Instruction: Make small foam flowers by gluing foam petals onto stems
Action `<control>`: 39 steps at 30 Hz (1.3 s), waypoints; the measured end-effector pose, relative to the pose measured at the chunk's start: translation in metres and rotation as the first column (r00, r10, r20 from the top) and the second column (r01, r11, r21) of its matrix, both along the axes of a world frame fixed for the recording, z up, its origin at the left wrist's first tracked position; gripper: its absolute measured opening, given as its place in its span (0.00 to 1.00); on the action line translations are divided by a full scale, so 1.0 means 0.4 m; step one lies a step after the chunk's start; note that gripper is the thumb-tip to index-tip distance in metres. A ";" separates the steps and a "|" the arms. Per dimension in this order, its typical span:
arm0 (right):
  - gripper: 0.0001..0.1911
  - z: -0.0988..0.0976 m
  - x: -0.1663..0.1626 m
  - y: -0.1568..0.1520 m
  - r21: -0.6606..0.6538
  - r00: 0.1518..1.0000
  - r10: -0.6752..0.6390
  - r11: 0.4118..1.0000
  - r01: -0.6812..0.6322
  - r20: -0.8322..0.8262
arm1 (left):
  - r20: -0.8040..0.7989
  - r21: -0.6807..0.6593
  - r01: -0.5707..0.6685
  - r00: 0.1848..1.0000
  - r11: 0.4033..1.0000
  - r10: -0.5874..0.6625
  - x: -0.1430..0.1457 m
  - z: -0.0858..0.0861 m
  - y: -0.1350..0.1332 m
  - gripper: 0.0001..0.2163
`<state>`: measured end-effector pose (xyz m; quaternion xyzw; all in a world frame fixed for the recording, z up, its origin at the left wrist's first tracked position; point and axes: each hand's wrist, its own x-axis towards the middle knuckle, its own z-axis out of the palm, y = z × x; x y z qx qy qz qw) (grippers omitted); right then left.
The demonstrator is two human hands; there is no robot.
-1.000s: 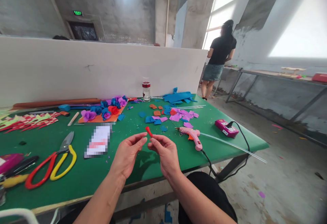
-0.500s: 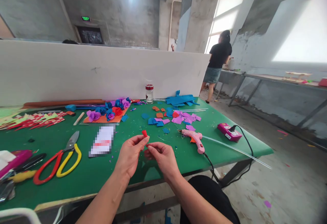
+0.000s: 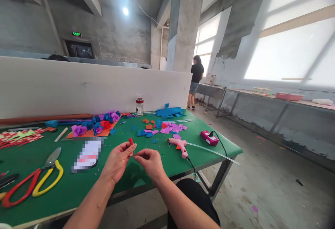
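My left hand (image 3: 117, 161) pinches a small rolled piece of red paper (image 3: 131, 140) between thumb and fingers, its wider end pointing up. Close on the right, my right hand (image 3: 151, 162) has its thumb and fingertips pressed together just below the roll. A thin strand seems to run between the hands, too fine to name for certain. Both hands are above the front of the green table (image 3: 125, 194). Right of them lies a pink glue gun (image 3: 183, 149) with a clear glue stick (image 3: 209, 151) in its back. Red-and-yellow-handled scissors (image 3: 49, 164) lie to the left.
Purple, blue and red paper flowers (image 3: 98, 128) rest on orange paper. Purple paper pieces (image 3: 174, 128), blue paper (image 3: 170, 112) and a glass jar (image 3: 140, 107) lie farther back, before a white board (image 3: 104, 86). A magenta power socket (image 3: 209, 137) sits right. A person (image 3: 196, 77) stands beyond.
The view has swung right and tilted up, so the table things sit farther left. My hands keep nearly the same pose around the red paper. The person has moved farther away.
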<state>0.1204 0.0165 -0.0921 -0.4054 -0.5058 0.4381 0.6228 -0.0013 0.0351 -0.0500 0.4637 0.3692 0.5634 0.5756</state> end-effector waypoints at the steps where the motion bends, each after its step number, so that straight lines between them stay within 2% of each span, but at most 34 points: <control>1: 0.10 -0.002 0.001 -0.009 0.004 1.000 -0.007 1.000 0.007 0.016 | 0.001 0.006 -0.003 1.000 1.000 0.003 0.005 0.001 -0.010 0.18; 4: 0.10 -0.005 0.004 -0.044 -0.001 1.000 -0.002 1.000 0.003 0.030 | 0.005 0.024 -0.004 1.000 1.000 0.004 0.018 -0.001 -0.045 0.18; 7: 0.11 0.009 0.005 -0.077 -0.025 0.998 0.033 0.999 -0.035 -0.058 | -0.006 0.024 0.021 1.000 0.999 -0.020 0.023 -0.005 -0.074 0.19; 12: 0.15 0.048 0.012 -0.101 -0.055 0.947 0.188 0.976 -0.209 -0.260 | -0.048 -0.013 0.110 0.993 0.994 -0.110 0.008 -0.015 -0.090 0.27; 16: 0.16 0.045 0.023 -0.103 -0.107 0.902 0.304 0.931 -0.350 -0.305 | -0.040 0.028 0.142 0.989 0.989 -0.141 -0.015 -0.032 -0.084 0.26; 19: 0.16 0.029 0.028 -0.103 -0.141 0.886 0.342 0.906 -0.400 -0.314 | -0.053 0.035 0.211 0.977 0.977 -0.209 -0.030 -0.039 -0.084 0.23; 23: 0.16 0.013 0.025 -0.106 -0.155 0.880 0.374 0.889 -0.430 -0.294 | -0.054 0.035 0.216 0.975 0.976 -0.214 -0.041 -0.037 -0.092 0.18; 30: 0.17 0.008 0.017 -0.100 -0.174 0.872 0.370 0.882 -0.438 -0.322 | -0.062 0.007 0.237 0.970 0.972 -0.236 -0.044 -0.030 -0.092 0.16; 39: 0.19 0.024 0.020 -0.100 -0.171 0.877 0.375 0.883 -0.436 -0.300 | -0.060 -0.010 0.112 0.992 0.994 -0.112 -0.040 -0.014 -0.080 0.15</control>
